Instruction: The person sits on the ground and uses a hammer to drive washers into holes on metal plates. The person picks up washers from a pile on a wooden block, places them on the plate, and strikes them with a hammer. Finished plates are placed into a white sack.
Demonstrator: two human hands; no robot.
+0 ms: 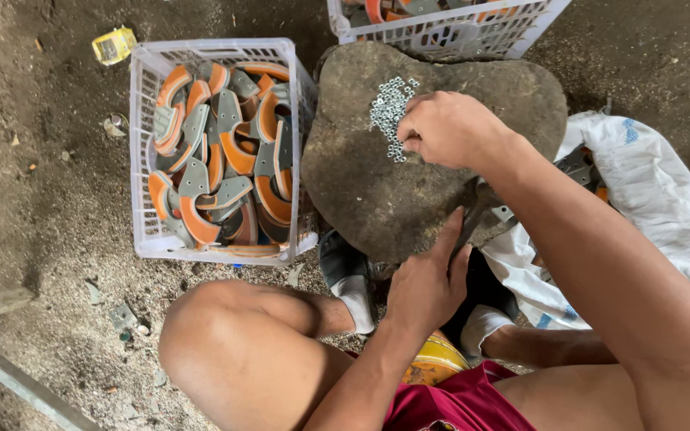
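Observation:
A thick, worn wooden stump [377, 175] stands in front of me with a pile of small silver nuts [390, 112] on its top. My right hand [445, 128] rests on the stump with its fingertips pinched at the right side of the nut pile. My left hand [429, 279] is at the stump's near edge, closed around a dark grey metal piece [481, 211] that sticks up past my fingers. My bare knees and white socks are below.
A white plastic crate [141, 144] full of curved orange-and-grey metal parts stands left of the stump. A second white crate [449, 32] sits behind it. A white sack [648, 183] lies at right. A yellow tape roll [113, 45] lies on the dirt floor.

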